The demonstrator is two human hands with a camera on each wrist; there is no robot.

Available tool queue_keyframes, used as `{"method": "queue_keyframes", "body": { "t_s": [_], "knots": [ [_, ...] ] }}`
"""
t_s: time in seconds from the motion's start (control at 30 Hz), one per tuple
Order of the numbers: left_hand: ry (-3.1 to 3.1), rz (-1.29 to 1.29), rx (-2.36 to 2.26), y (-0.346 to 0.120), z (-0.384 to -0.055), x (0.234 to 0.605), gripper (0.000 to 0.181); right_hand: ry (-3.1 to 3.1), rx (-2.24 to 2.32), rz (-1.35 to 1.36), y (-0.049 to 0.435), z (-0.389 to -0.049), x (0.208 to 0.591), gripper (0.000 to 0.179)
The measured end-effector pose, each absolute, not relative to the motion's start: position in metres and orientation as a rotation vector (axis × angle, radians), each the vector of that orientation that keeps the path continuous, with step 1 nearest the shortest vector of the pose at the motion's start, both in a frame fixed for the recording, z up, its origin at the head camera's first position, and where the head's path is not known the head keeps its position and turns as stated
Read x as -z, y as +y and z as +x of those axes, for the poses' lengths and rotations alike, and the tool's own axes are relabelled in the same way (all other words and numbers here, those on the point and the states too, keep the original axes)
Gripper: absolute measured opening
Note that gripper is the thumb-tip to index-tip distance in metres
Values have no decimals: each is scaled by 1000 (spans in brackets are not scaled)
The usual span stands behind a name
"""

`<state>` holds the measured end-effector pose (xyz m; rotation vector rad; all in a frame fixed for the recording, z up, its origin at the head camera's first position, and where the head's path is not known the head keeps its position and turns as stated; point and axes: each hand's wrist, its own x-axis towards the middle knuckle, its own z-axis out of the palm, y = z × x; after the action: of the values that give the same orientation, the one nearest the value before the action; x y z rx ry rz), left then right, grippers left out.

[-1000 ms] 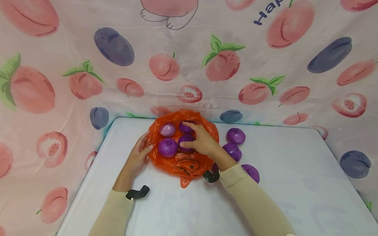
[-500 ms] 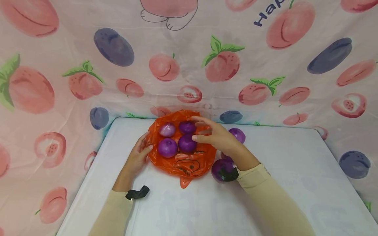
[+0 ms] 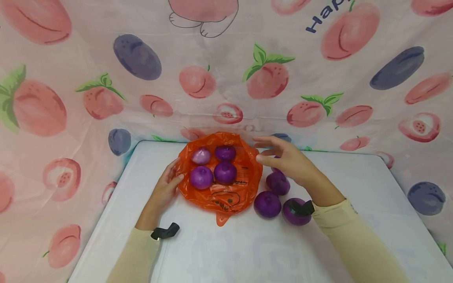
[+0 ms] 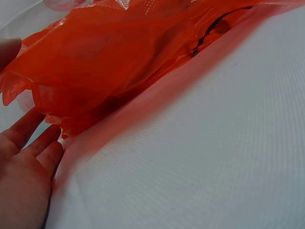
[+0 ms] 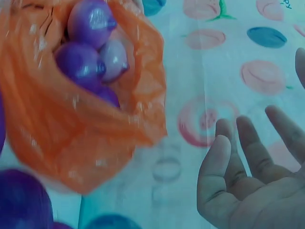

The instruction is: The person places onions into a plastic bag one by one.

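Observation:
An orange-red plastic bag [image 3: 244,196] with black print lies spread on the table, its mouth facing up. Several purple onions [image 3: 201,177] rest inside it, one of them paler. At the bag's left edge my left hand [image 3: 166,184] holds the rim, thumb on the near side and fingers outside; the left wrist view shows the bag wall [image 4: 95,67] between them. My right hand [image 3: 288,159] hovers right of the bag with nothing in it, fingers spread and loosely bent, above the loose onions [image 3: 267,204]. It partly covers the farthest onion.
Several loose onions, including one [image 3: 296,214] under the right wrist strap [image 3: 301,208], lie on the white table [image 3: 219,255] right of the bag. A cloth backdrop [image 3: 219,47] printed with fruit stands behind the table and along its sides.
My right hand has drawn back to the right from over the onions in the bag. The loose onions by the bag's lower right now show more. My left hand stays at the rim.

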<state>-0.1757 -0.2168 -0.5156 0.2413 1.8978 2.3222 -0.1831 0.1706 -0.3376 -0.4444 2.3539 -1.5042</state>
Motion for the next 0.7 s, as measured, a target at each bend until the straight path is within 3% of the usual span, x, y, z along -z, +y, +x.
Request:
{"method": "queue_keyframes", "body": {
  "t_s": [0.3,0.7],
  "knots": [
    [1914,250,-2316,-218,-176,518,62,2491,1418,-483,209,-178,335,35],
    [1923,254,-2309,-217,-176,517,62,2542,1381,-501,254,-171,347,32]
  ]
}}
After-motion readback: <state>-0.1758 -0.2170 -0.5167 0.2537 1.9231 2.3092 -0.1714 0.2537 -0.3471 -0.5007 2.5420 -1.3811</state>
